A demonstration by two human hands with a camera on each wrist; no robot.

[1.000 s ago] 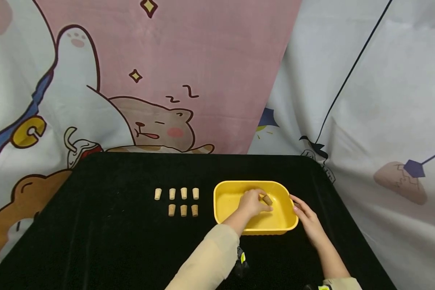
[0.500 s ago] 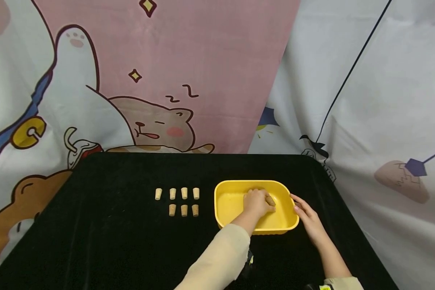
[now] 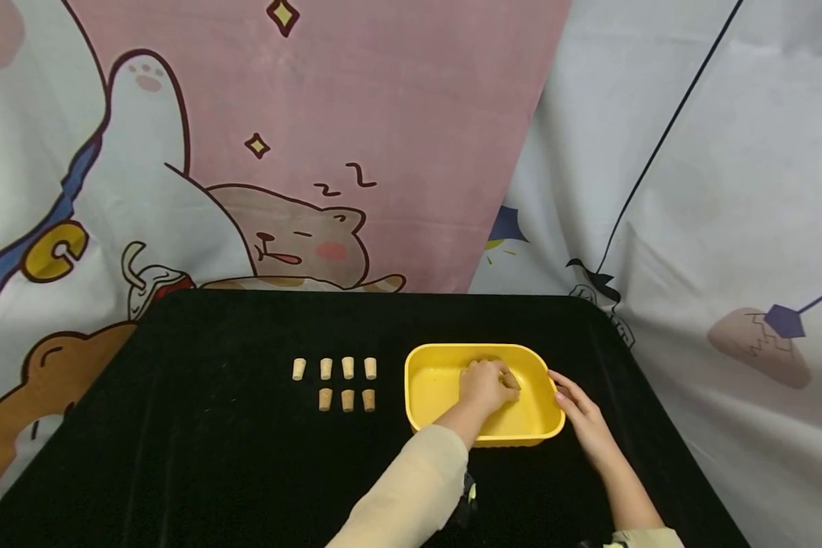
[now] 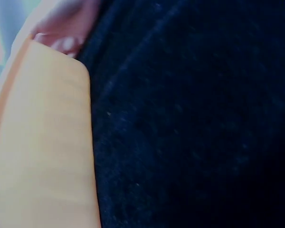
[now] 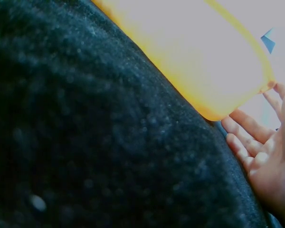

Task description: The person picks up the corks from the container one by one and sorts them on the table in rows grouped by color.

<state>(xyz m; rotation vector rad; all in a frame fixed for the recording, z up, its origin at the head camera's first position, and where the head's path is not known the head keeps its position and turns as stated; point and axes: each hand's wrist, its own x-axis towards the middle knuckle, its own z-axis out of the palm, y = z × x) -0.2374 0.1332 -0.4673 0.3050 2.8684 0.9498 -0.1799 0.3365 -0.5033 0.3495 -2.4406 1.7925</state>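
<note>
A yellow plastic tray (image 3: 438,388) stands right of the middle on the black table. My left hand (image 3: 482,387) reaches into it, fingertips closed around a cork stopper (image 3: 510,380) that they mostly hide. Against the tray's right end lies my right hand (image 3: 584,417), its fairly straight fingers touching the rim and outer wall; the right wrist view shows those fingers (image 5: 249,128) at the tray's corner. In the left wrist view, the tray's outer wall (image 4: 45,137) fills the left side.
Left of the tray, several cork stoppers stand in two rows: paler ones (image 3: 348,368) at the back, darker ones (image 3: 347,401) in front. Black cloth (image 3: 212,457) covers the table. A printed curtain (image 3: 411,137) hangs behind its far edge.
My left hand has moved slightly right inside the tray, and its fingers have closed around the cork stopper lying there. My right hand has stayed at the tray's end.
</note>
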